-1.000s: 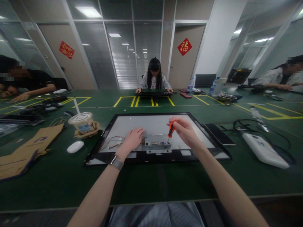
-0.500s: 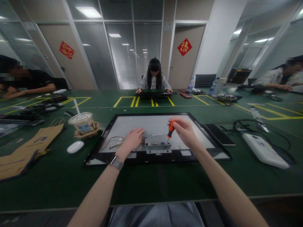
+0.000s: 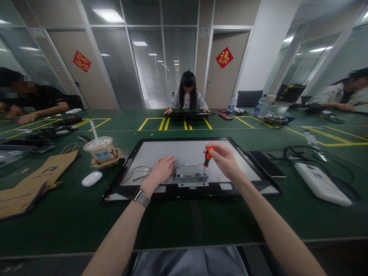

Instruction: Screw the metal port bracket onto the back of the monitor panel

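Observation:
A flat display panel (image 3: 184, 149) with a black frame lies in front of me on the green table. Near its front edge sits a metal bracket box (image 3: 192, 175) with a row of ports. My right hand (image 3: 222, 157) is closed around an orange and black screwdriver (image 3: 207, 158), held nearly upright, its tip down at the right end of the box. My left hand (image 3: 162, 169) lies flat on the panel, fingers stretched out beside the box's left end. Thin wires (image 3: 138, 172) run over the panel just left of that hand.
Left of the panel stand a drink cup (image 3: 100, 149), a white oval case (image 3: 92, 179) and a brown paper bag (image 3: 37, 180). On the right lie a black phone (image 3: 266, 163), a white power bank (image 3: 322, 184) and black cables (image 3: 339, 165). A person (image 3: 188, 96) sits opposite; others sit at both sides.
My hands, the screwdriver and the panel keep the same positions. The person at the far left has shifted their hands slightly.

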Available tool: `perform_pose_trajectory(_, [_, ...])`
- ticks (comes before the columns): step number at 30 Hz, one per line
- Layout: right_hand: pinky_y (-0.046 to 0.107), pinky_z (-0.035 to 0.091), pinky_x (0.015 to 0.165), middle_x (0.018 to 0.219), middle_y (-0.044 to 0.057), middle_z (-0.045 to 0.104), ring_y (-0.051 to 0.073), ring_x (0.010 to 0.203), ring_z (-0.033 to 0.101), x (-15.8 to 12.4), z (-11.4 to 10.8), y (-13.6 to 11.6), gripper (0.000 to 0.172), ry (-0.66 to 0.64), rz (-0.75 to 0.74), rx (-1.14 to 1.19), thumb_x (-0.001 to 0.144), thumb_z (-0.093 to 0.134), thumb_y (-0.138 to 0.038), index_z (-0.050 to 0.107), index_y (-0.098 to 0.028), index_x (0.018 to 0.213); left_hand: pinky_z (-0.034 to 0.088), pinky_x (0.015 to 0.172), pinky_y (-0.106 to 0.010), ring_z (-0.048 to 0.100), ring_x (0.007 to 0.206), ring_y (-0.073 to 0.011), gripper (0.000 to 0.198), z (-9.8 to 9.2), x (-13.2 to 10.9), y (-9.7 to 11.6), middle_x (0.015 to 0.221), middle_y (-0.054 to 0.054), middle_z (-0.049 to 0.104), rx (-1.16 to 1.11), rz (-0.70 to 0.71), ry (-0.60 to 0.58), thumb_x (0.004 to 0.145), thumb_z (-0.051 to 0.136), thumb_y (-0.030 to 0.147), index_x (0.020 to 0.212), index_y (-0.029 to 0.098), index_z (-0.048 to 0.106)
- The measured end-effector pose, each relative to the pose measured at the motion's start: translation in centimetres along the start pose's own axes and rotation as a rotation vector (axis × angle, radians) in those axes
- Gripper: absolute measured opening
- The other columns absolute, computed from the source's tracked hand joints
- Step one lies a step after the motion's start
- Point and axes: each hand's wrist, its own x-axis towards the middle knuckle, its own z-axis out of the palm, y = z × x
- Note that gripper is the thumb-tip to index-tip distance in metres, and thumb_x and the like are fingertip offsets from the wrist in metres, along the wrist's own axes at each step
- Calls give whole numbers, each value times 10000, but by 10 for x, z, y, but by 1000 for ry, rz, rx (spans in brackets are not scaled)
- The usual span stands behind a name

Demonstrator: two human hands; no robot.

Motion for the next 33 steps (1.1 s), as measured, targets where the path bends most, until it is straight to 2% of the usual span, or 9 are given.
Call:
perform_pose_trajectory(6, [344,497,801,852,-10,650,175,813,607,0,-1,0,279,41,-13,-46,844,764,-401,746,-303,1105,319,1222,-478,434,1463,-230,480,-1,-1,2,1583,-75,461,6,-3,0,1011,330,207,1458,216,506])
perform_pose_trajectory(10, [330,489,761,838,-12,643,166,778,598,1,1,-1,171,89,-33,-30,800,800,-368,748,-283,940,321,1220,-490,434,1463,-233,481,-1,-1,2,1586,-78,456,6,-4,-1,1014,322,208,1459,215,506])
perform_pose_trajectory(15, [329,499,744,812,-10,645,175,785,621,1,3,-3,136,48,-20,7,793,806,-393,746,-275,826,324,1218,-495,435,1462,-236,480,1,0,0,1584,-81,459,5,1,-1,1018,322,215,1463,203,502])
perform_pose_trajectory(20, [369,525,858,900,19,737,197,893,679,0,2,-4,212,-34,20,16,880,729,-445,776,-291,1018,326,1218,-487,436,1461,-235,475,3,1,-2,1582,-80,462,6,6,6,1017,330,214,1457,202,509])
perform_pose_trajectory(26, [441,534,937,965,42,767,214,913,706,1,2,-8,231,-56,-6,-24,951,636,-440,761,-284,1067,325,1220,-470,437,1461,-225,469,4,1,-3,1582,-70,463,9,15,10,1022,331,216,1454,227,512])
perform_pose_trajectory(33, [351,553,724,860,18,709,184,764,660,1,1,-8,149,58,-66,-175,805,796,-378,790,-275,912,320,1222,-478,439,1460,-231,465,3,0,-3,1583,-71,462,4,12,6,1030,329,229,1459,226,507])
